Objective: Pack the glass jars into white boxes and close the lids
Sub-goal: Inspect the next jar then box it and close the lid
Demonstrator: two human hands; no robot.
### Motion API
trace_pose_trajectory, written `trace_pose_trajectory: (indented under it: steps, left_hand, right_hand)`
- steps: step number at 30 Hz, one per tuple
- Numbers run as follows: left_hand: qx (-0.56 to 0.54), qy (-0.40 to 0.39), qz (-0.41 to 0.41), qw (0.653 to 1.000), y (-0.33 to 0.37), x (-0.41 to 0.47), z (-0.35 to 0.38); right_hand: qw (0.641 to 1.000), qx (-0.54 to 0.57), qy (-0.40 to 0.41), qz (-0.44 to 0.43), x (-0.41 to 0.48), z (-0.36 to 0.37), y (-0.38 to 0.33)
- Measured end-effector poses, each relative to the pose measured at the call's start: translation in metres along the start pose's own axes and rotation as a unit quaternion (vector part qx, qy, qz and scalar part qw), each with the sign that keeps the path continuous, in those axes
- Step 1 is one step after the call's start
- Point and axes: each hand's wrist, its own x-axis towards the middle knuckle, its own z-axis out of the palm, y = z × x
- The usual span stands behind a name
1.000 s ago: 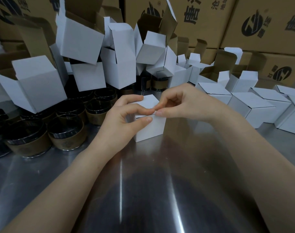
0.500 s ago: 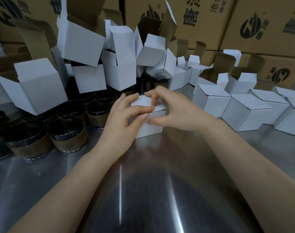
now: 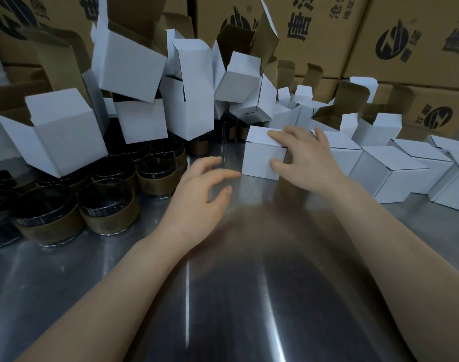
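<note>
The closed box [image 3: 262, 158] has slid right, near the packed row [image 3: 387, 173]; our left grip [image 3: 199, 194] hangs empty, our right grip [image 3: 309, 163] pinches its top edge. Likely glass-heavy, thin card: we hold its sides.

Our right hand [image 3: 309, 163] grips a closed white box [image 3: 259, 158] on the steel table [image 3: 223, 296]; our left hand [image 3: 197, 199] hovers, fingers loose, just left of it. Glass jars [image 3: 108, 212] crowd farther left, finished boxes [image 3: 387, 173] right.
</note>
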Motion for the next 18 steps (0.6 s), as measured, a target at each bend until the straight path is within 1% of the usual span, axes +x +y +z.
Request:
trace_pose_trajectory:
  steps: [4, 8, 12, 18]
  left_hand:
    - [0.005, -0.011, -0.014, 1.000, 0.0001, -0.0006, -0.0001]
    - [0.010, -0.016, -0.022, 1.000, 0.0007, -0.0009, -0.0004]
    - [0.014, -0.018, -0.023, 0.999, 0.0004, -0.0006, 0.0001]
    - [0.005, -0.019, -0.023, 1.000, -0.0012, -0.0004, 0.0021]
  right_hand:
    - [0.995, -0.085, -0.026, 0.039, 0.0045, 0.0029, 0.0001]
    - [0.989, -0.134, -0.020, 0.058, 0.0056, 0.0037, -0.0015]
    - [0.977, -0.194, 0.016, 0.087, 0.0050, 0.0019, -0.0035]
    - [0.963, -0.216, 0.063, 0.145, 0.0057, -0.0052, -0.0047]
